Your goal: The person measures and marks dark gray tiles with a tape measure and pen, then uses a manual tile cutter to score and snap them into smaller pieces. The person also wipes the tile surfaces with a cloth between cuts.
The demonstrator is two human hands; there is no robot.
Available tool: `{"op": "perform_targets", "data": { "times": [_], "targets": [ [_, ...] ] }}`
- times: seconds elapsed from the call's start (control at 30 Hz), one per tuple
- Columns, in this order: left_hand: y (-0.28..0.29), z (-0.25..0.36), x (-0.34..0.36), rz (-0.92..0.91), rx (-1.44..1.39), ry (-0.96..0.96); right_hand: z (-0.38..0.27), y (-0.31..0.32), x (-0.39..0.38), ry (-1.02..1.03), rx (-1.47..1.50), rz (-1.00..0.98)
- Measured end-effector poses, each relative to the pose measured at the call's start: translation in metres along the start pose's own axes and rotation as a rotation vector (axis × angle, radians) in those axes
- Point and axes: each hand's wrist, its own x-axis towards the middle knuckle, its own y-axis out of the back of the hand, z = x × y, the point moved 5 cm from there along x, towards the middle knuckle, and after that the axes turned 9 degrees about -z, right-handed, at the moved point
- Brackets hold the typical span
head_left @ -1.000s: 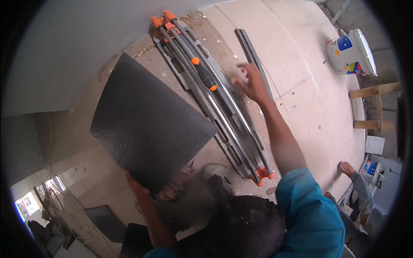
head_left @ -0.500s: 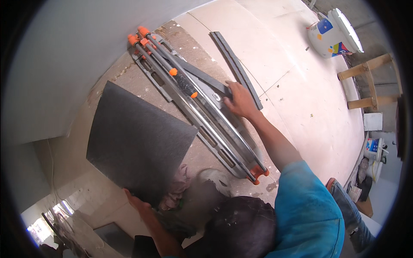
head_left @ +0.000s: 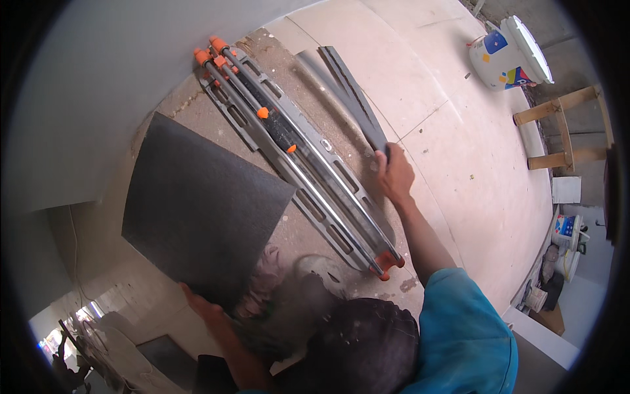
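My right hand (head_left: 398, 172) grips one end of a narrow dark tile strip (head_left: 336, 90), which is blurred by motion. A second dark strip (head_left: 346, 75) lies on the pale floor tiles just beyond it. At the left, my left hand (head_left: 202, 306) holds a large dark square tile (head_left: 207, 197) by its lower edge; some of its fingers are hidden by the tile. Between the two lies a manual tile cutter (head_left: 315, 187), with twin metal rails, orange end pieces and a black handle (head_left: 275, 128). The tile's right corner overlaps the cutter's side.
A white lidded bucket (head_left: 499, 59) and a wooden stool frame (head_left: 558, 125) stand at the far right, with smaller containers (head_left: 567, 230) below. A grey-white wall (head_left: 118, 98) bounds the left. Near my left arm lies another dark tile (head_left: 167, 360).
My right hand has lifted the strip off the tile cutter and carried it right, towards the strip on the floor. My left hand and the large tile have shifted slightly left.
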Motion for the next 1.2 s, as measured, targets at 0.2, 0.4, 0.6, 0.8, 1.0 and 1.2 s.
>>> {"op": "perform_targets", "data": {
  "times": [0.2,0.4,0.6,0.8,1.0,1.2],
  "targets": [
    [-0.019,0.018,-0.018,0.057,-0.07,0.17,0.022,-0.013,0.038,-0.223,-0.012,-0.044],
    [-0.025,0.022,-0.019,0.177,-0.125,0.145,0.056,-0.038,0.046,-0.097,-0.142,-0.021],
    [-0.002,0.043,-0.054,0.253,-0.281,0.105,-0.093,0.011,0.04,0.198,0.262,-0.063],
    [0.041,0.053,-0.061,0.204,-0.25,-0.021,-0.304,0.002,0.004,0.466,0.559,-0.703],
    [0.063,0.101,-0.091,0.49,-0.184,-0.068,-0.364,-0.065,-0.015,0.47,0.62,-1.034],
    [0.097,0.143,-0.103,0.487,0.082,-0.022,-0.404,-0.121,-0.069,0.372,0.849,-1.143]
  ]
}}
